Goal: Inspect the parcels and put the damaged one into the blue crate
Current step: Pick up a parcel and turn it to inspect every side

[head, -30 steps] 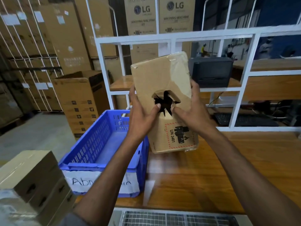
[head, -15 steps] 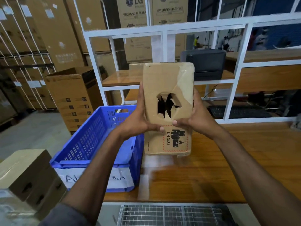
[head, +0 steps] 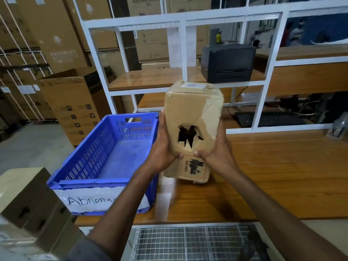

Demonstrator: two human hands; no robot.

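Parcel (head: 190, 113) with a torn hole, gripped on both sides by left hand (head: 162, 149) and right hand (head: 218, 153), just right of blue crate (head: 94, 161).

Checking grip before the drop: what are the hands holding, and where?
The torn parcel: left hand and right hand grip its opposite sides, thumbs below the hole.

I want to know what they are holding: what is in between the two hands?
The head view shows the cardboard parcel, with a ragged hole in it, between the left hand and the right hand. Each hand grips one side.
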